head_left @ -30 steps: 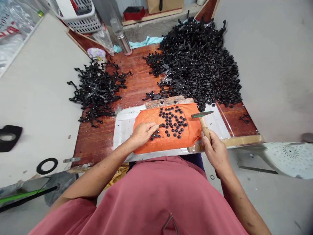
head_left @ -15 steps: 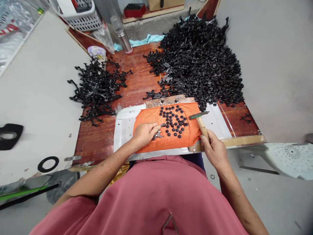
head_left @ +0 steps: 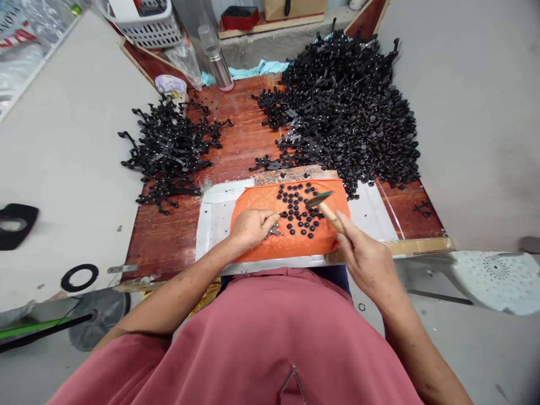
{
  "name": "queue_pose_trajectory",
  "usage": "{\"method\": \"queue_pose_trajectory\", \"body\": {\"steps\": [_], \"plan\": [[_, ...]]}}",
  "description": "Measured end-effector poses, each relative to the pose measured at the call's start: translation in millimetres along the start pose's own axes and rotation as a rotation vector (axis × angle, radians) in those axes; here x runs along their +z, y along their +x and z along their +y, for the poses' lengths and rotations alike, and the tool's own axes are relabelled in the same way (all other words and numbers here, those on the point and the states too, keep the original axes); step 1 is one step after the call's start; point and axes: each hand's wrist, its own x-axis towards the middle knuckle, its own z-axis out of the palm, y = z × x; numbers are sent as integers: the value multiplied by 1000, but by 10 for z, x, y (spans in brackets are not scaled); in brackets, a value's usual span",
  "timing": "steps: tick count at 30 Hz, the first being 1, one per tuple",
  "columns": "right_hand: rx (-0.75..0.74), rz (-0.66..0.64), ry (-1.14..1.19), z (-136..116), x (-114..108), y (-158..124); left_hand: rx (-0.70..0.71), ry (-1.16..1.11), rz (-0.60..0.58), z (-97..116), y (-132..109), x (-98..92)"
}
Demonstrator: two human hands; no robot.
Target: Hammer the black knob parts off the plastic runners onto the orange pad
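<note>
Wrapped around the handle of a hammer, the person's right hand points its dark head forward and left of the grip; that head is slightly blurred, and whether it touches anything below cannot be told. To the left of this grip, the left hand has thumb and fingers pinched narrow on a black linked piece, which pokes out just beside the fingertips, the rest hidden by them. Between the two hands, small black discs crowd an orange cloth, filling the space there, and the hammer covers a few from view. A speckled slab edges the cloth ahead of both grips, and a white sheet shows to either side. Beyond the hammer, a large heap of black parts comes down close to the cloth; ahead and left of the left hand, a smaller heap lies on the reddish wooden table. Farther past it stand a steel flask and a white basket. A cardboard strip runs near the right wrist, with a white perforated seat well apart to the right.
</note>
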Motion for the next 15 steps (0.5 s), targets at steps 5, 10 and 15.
{"method": "queue_pose_trajectory", "body": {"steps": [5,10,15], "plan": [[-137,-148,-7,-282,-29,85,-14,11,3,35,5,-10],[-106,-27,25,-363,58,91,29,11,23,15,26,18],[-174,-106,-196,-366,165,89,19,35,25,3,0,39]]}}
